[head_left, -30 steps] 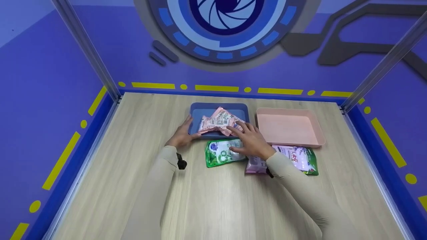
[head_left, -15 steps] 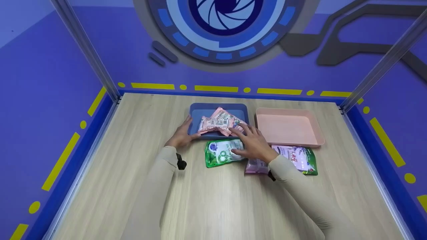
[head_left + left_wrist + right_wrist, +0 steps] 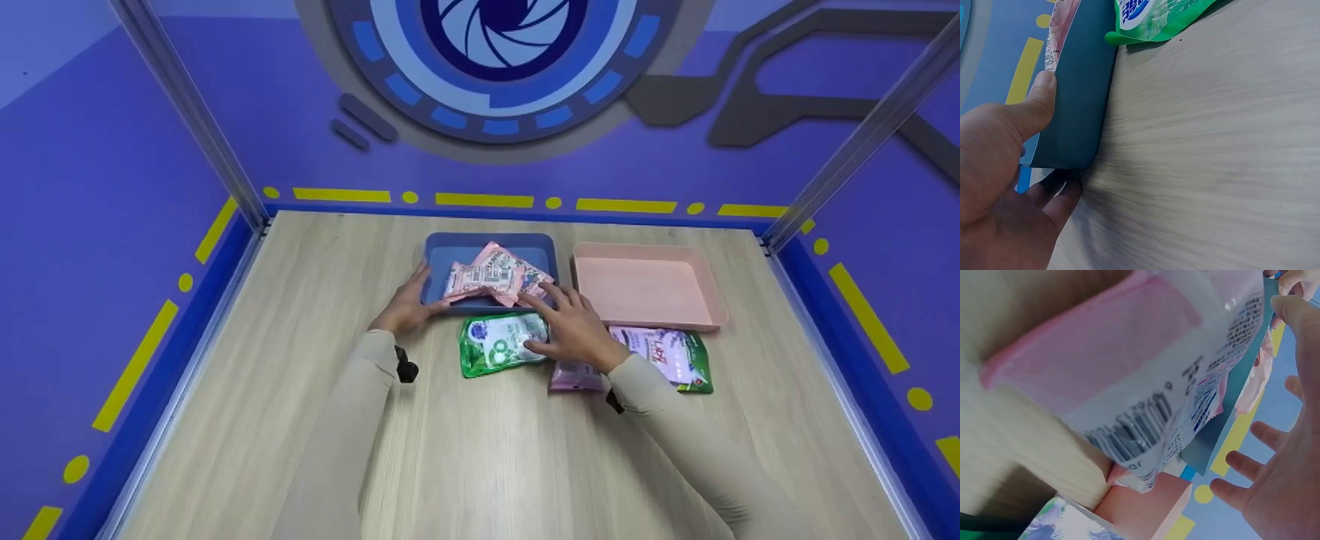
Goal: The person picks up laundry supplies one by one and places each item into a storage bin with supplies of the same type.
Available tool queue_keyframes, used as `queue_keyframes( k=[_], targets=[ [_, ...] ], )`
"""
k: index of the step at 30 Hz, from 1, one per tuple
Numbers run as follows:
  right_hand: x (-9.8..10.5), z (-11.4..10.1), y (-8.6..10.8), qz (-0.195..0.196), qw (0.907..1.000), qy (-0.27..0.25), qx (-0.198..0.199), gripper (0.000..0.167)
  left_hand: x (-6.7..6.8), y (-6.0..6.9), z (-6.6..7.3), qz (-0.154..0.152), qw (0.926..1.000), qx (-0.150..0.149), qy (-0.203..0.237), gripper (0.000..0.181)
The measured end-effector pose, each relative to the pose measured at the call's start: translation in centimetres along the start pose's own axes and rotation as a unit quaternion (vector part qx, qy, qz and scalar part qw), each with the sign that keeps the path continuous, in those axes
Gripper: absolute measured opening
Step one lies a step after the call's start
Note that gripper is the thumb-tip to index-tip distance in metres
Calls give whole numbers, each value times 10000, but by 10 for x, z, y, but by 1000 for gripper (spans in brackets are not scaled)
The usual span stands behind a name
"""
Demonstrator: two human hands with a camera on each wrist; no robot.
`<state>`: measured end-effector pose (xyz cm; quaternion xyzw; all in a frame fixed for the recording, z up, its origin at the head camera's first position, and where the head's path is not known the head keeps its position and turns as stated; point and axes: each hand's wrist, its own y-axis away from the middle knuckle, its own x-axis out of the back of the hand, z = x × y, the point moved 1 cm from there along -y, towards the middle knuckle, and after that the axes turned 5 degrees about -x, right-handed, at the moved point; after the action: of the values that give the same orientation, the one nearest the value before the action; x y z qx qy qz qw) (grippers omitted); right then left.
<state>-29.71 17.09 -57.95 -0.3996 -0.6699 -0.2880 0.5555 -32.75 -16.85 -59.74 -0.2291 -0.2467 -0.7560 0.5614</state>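
The blue tray (image 3: 491, 240) holds pink-and-white printed packets (image 3: 487, 277), overlapping each other. My left hand (image 3: 405, 307) holds its near left corner; in the left wrist view the thumb (image 3: 1044, 90) lies along the front rim and the fingers come round the side. Close to the near right corner, my right hand (image 3: 577, 326) hovers with fingers spread, gripping nothing. A green-and-white pouch (image 3: 499, 345) lies right in front of the tray. Under my right wrist is a pink-purple packet (image 3: 576, 377), seen large with its barcode in the right wrist view.
To the right of the blue tray sits a pink tray (image 3: 649, 285). A purple-and-green pouch (image 3: 675, 356) marked Liby lies in front of it. Purple walls (image 3: 150, 315) with metal corner posts enclose the wooden table (image 3: 465, 465) at the back and sides.
My right hand has drawn back slightly, to the right and toward me. The left hand, both trays and the packets stay where they were; the head view has shifted a little.
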Motion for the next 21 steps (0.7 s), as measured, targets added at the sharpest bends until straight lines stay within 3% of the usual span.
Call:
queue_keyframes(
  k=[21],
  targets=[
    [-8,3,15,146,9999,-75,37,89,0,-1,-1,16,10000,8,22,90]
  ],
)
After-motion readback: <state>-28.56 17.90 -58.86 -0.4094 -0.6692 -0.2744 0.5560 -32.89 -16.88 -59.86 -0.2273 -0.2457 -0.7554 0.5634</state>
